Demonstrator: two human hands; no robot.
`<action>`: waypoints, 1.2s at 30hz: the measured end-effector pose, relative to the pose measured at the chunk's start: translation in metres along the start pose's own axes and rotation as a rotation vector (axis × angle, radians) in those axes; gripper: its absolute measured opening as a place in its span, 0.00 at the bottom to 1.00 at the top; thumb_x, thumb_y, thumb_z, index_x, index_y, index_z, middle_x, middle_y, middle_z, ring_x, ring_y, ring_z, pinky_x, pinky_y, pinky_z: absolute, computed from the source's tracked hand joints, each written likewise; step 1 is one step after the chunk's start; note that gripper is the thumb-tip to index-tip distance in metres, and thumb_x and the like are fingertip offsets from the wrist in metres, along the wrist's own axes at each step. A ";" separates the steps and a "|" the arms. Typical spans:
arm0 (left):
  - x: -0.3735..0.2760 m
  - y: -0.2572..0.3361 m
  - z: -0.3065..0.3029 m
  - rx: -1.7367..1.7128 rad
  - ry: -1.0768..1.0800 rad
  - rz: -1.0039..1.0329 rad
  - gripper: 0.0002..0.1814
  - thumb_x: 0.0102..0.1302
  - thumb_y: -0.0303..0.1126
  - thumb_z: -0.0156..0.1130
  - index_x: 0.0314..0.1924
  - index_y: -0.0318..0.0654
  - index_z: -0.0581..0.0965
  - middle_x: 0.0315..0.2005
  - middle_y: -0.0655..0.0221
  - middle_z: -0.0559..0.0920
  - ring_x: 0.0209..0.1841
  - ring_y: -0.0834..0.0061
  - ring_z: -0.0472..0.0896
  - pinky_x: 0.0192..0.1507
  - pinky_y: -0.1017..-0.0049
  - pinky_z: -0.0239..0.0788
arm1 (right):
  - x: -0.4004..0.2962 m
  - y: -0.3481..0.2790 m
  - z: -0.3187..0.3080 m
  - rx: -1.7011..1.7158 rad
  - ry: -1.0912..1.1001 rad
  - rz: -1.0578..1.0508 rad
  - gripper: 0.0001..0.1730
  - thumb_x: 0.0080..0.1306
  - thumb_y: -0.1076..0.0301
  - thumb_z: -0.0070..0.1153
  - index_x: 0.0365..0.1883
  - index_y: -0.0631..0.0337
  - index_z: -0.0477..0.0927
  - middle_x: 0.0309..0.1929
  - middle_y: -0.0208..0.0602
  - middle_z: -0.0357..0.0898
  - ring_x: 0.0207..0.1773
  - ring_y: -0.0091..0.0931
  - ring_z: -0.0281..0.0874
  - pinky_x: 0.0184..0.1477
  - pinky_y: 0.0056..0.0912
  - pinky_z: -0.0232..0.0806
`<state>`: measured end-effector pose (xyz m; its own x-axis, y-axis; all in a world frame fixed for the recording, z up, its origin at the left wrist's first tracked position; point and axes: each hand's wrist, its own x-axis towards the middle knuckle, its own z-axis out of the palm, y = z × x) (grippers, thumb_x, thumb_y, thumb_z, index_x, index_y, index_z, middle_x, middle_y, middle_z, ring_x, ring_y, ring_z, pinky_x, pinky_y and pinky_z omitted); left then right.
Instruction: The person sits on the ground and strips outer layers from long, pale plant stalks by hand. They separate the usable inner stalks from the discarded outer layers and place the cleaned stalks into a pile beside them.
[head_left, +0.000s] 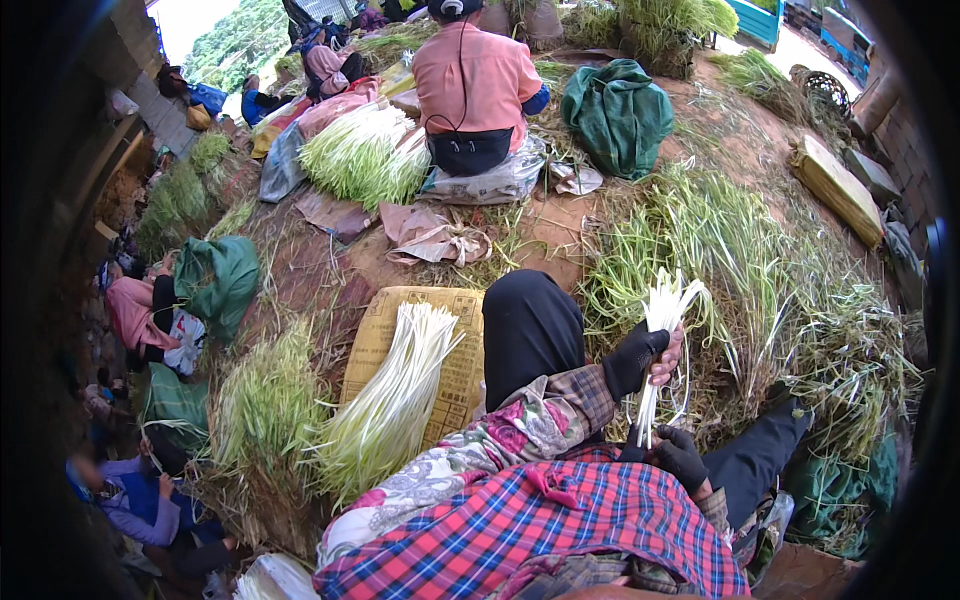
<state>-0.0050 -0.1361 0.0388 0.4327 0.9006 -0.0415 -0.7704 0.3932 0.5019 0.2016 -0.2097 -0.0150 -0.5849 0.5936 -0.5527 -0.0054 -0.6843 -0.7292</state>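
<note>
My left hand (643, 361), in a black fingerless glove, grips a bunch of slender white stalks (667, 304) that look like blanched chives. They stand nearly upright in front of my right leg. Below it, my right hand (679, 456), gloved the same way, has its fingers curled at the bunch's lower ends. A small dark shape beside these ends is too unclear to name. To the left of my bent knee, a larger pile of white stalks with pale green tips (401, 375) lies on a flat yellow printed sack (360, 360).
Uncleaned green stalks (720, 247) heap up at the right; another heap (262, 420) stands at the left. Ahead, a person in pink (472, 82) sits on a sack beside trimmed bundles (367, 150) and a green sack (619, 116). More people sit along the left.
</note>
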 end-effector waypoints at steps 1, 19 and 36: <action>0.001 0.019 0.012 0.022 -0.026 0.061 0.06 0.68 0.33 0.50 0.42 0.43 0.66 0.16 0.77 0.65 0.12 0.86 0.62 0.12 0.82 0.56 | 0.002 0.004 -0.003 0.012 0.007 0.000 0.07 0.64 0.69 0.50 0.32 0.64 0.74 0.22 0.27 0.71 0.22 0.17 0.66 0.25 0.17 0.60; 0.097 -0.018 -0.095 -0.120 0.338 0.068 0.07 0.67 0.33 0.49 0.30 0.46 0.66 0.17 0.78 0.66 0.15 0.83 0.64 0.18 0.79 0.56 | 0.021 -0.038 -0.094 -0.309 0.184 -0.253 0.13 0.63 0.63 0.52 0.36 0.65 0.75 0.27 0.27 0.72 0.29 0.17 0.69 0.33 0.20 0.65; 0.104 -0.011 -0.067 -0.007 0.320 0.080 0.04 0.63 0.30 0.52 0.37 0.43 0.67 0.17 0.74 0.66 0.14 0.80 0.64 0.16 0.77 0.59 | 0.113 -0.057 -0.216 -0.906 0.759 -0.324 0.12 0.54 0.65 0.57 0.32 0.64 0.75 0.29 0.42 0.77 0.32 0.34 0.74 0.36 0.37 0.66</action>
<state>0.0174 -0.0343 -0.0291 0.2024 0.9409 -0.2715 -0.7996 0.3188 0.5089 0.3107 -0.0122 -0.1233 -0.0383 0.9851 -0.1679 0.6804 -0.0973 -0.7264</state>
